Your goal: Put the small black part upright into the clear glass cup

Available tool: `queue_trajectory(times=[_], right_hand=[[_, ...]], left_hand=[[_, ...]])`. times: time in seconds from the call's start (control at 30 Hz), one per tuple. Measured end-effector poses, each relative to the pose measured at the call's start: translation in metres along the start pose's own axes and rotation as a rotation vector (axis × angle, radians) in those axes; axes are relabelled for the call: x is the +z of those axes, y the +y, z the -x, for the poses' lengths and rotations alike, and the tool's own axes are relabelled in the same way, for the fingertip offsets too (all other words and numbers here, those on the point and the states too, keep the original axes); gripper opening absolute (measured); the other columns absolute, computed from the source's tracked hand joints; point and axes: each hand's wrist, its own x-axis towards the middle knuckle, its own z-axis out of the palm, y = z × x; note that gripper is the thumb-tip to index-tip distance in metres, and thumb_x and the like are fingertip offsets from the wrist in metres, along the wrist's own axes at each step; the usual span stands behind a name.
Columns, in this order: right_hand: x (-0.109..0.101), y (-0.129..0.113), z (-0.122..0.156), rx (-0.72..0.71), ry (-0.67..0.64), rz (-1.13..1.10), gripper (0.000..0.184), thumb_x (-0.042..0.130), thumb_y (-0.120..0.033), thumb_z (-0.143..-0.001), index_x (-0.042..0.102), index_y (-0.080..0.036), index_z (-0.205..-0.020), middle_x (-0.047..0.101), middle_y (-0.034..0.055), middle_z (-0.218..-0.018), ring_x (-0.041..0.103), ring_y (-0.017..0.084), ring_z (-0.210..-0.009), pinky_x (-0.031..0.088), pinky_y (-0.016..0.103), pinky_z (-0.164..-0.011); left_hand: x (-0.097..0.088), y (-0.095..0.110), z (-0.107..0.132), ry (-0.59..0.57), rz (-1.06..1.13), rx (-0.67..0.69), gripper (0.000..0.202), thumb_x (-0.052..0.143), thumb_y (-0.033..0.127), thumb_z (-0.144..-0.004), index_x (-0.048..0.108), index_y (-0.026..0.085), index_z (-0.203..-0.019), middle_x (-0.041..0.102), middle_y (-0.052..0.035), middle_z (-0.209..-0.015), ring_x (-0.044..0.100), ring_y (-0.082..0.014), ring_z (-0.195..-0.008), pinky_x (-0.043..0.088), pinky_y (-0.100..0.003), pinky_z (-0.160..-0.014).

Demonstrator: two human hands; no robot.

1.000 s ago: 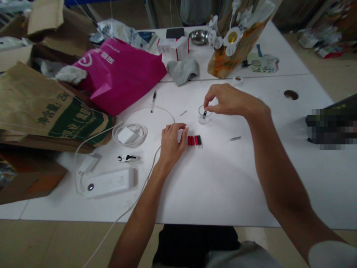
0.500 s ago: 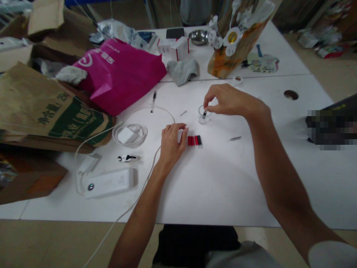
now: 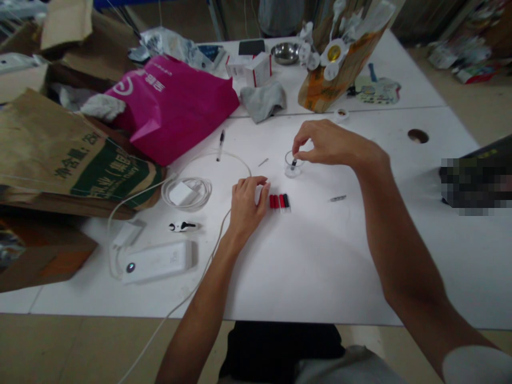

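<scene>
My right hand [image 3: 316, 143] is closed in a pinch on a small black tube [image 3: 294, 161], whose lower part is inside a small clear cup [image 3: 293, 169]. My left hand [image 3: 247, 201] rests on the table with its fingers curved, thumb and forefinger slightly apart and nothing visible between them. Just right of its thumb lies a short row of small red tubes [image 3: 276, 201] with a black tube [image 3: 286, 200] at the end. A thin grey piece [image 3: 263, 162] lies left of the cup; a similar short piece [image 3: 338, 198] lies to its lower right.
A pen [image 3: 220, 145], coiled white cable [image 3: 200, 205], small clippers [image 3: 183, 226] and a white power bank [image 3: 160, 262] lie left. Behind stand a pink bag [image 3: 180, 106], grey cloth [image 3: 263, 101], metal bowl [image 3: 285, 53] and brown paper bag [image 3: 324, 90]. A cable hole [image 3: 418, 136] is at right.
</scene>
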Motion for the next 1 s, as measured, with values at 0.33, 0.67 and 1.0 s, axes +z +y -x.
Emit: queue_trajectory(times=[0.33, 0.67, 1.0], right_hand=[[-0.017, -0.004, 0.007, -0.026, 0.034, -0.049, 0.019, 0.082, -0.042, -0.101, 0.092, -0.026, -0.107, 0.085, 0.0113, -0.122, 0.077, 0.036, -0.118, 0.058, 0.048, -0.107], [-0.052, -0.018, 0.031, -0.016, 0.122, -0.057, 0.033, 0.066, -0.061, -0.109, 0.090, -0.039, -0.114, 0.085, 0.0069, -0.133, 0.073, 0.038, -0.127, 0.056, 0.056, -0.120], [-0.088, -0.048, 0.065, -0.038, 0.308, -0.016, 0.017, 0.065, -0.040, -0.107, 0.078, -0.030, -0.102, 0.084, 0.0150, -0.124, 0.079, 0.039, -0.122, 0.058, 0.056, -0.115]], left_hand=[[0.001, -0.003, 0.001, 0.024, 0.002, 0.020, 0.017, 0.060, 0.034, -0.123, 0.072, 0.023, -0.127, 0.085, -0.0097, -0.124, 0.074, -0.0299, -0.121, 0.051, -0.048, -0.112], [0.001, -0.006, -0.001, 0.046, 0.002, 0.007, 0.019, 0.058, 0.035, -0.123, 0.072, 0.023, -0.126, 0.085, -0.0110, -0.125, 0.075, -0.0293, -0.121, 0.052, -0.047, -0.111], [-0.003, -0.008, -0.003, 0.106, 0.003, 0.013, 0.024, 0.056, 0.039, -0.123, 0.073, 0.023, -0.127, 0.084, -0.0116, -0.122, 0.076, -0.0289, -0.118, 0.054, -0.048, -0.110]])
